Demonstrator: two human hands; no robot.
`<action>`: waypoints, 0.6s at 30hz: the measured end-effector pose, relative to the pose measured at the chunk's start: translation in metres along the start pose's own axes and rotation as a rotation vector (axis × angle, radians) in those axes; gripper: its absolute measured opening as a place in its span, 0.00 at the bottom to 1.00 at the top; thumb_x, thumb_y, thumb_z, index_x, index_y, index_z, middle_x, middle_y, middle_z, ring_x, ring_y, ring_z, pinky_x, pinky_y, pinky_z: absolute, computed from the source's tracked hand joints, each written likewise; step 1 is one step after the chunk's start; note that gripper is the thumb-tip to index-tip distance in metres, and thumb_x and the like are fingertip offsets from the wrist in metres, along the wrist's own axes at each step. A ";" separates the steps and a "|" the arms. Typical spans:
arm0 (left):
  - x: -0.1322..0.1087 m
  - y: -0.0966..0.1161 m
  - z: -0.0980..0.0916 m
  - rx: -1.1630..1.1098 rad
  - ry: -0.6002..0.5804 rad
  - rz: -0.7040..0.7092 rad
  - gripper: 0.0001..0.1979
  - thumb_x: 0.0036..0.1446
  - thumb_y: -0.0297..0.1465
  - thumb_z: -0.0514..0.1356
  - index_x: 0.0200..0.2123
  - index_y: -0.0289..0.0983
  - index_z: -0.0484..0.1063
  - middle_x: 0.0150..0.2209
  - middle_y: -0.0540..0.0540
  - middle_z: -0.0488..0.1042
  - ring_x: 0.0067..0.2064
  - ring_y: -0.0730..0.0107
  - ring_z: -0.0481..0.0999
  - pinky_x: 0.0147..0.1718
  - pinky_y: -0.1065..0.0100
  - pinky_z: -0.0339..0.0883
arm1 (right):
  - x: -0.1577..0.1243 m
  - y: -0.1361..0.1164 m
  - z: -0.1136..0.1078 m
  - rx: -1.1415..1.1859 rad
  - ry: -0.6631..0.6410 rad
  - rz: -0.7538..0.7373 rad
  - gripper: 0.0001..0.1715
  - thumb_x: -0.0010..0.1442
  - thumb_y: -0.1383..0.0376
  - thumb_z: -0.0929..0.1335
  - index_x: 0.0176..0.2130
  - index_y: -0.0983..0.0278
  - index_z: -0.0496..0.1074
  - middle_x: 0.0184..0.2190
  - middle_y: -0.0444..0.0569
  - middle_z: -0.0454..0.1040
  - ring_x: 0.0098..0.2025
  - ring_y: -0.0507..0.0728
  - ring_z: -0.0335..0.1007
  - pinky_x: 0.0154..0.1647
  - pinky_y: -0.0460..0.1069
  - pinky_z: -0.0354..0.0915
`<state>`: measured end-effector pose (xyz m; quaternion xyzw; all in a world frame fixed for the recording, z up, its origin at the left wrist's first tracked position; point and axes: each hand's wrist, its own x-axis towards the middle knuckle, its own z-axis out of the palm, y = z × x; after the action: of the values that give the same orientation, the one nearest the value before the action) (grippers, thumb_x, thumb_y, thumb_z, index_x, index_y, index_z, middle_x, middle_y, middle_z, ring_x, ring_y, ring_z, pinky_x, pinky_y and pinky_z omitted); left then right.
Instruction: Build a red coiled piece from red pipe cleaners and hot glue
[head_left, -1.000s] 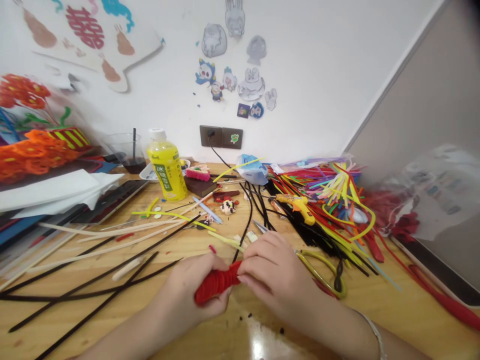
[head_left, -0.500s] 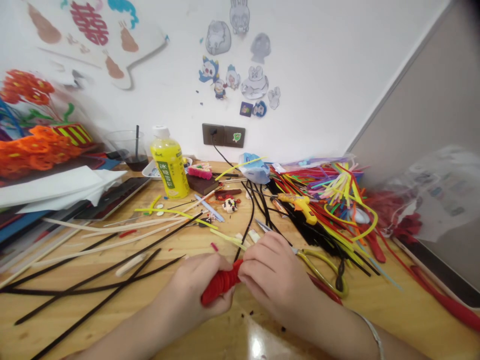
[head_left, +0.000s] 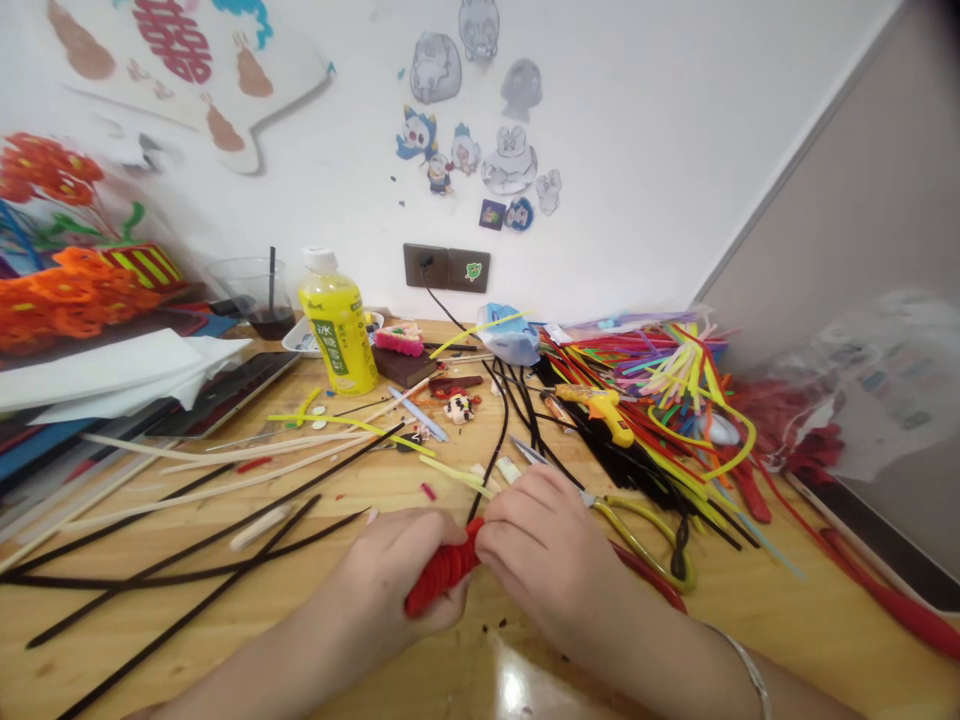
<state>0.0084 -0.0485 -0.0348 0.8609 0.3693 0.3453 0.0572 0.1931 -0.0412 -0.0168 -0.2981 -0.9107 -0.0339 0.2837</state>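
Left hand (head_left: 390,560) grips a ridged red roll (head_left: 442,576); right hand (head_left: 546,545) pinches its upper end. Yellow-handled scissors (head_left: 631,540) lie beside the right hand on the table (head_left: 420,675).

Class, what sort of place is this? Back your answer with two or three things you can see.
Probably a craft corner, at home or in a workshop: coloured pipe cleaners are heaped on a wooden table, with a glue gun and scissors nearby.

Red coil (head_left: 445,573) below right of yellow bottle (head_left: 341,345), partly covered by left hand (head_left: 401,555) and right hand (head_left: 541,545), orange flowers (head_left: 79,292) left of bottle cut off by edge, plastic bag (head_left: 881,385) far right of bottle blurred
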 end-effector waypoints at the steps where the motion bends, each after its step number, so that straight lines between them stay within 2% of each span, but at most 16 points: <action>1: 0.000 0.000 0.000 -0.003 -0.004 -0.002 0.10 0.45 0.22 0.56 0.32 0.40 0.62 0.25 0.52 0.74 0.26 0.71 0.75 0.25 0.72 0.67 | 0.000 0.000 0.000 -0.003 -0.006 -0.003 0.12 0.61 0.72 0.60 0.28 0.65 0.67 0.28 0.47 0.69 0.33 0.54 0.58 0.39 0.52 0.56; 13: -0.002 0.001 0.002 -0.040 0.004 -0.018 0.11 0.44 0.22 0.56 0.31 0.41 0.63 0.25 0.53 0.74 0.25 0.72 0.73 0.25 0.73 0.65 | 0.006 -0.006 -0.009 -0.074 0.004 -0.063 0.16 0.63 0.72 0.57 0.27 0.66 0.68 0.26 0.47 0.70 0.31 0.53 0.60 0.40 0.53 0.56; 18: 0.000 0.002 0.002 -0.049 0.029 -0.041 0.10 0.44 0.23 0.57 0.31 0.41 0.64 0.24 0.54 0.74 0.24 0.72 0.74 0.24 0.73 0.66 | 0.006 -0.002 -0.009 -0.111 0.002 -0.081 0.15 0.62 0.72 0.58 0.27 0.65 0.67 0.27 0.46 0.70 0.31 0.54 0.60 0.42 0.54 0.56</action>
<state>0.0102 -0.0497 -0.0356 0.8464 0.3791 0.3654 0.0803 0.1930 -0.0420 -0.0057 -0.2764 -0.9185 -0.0961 0.2659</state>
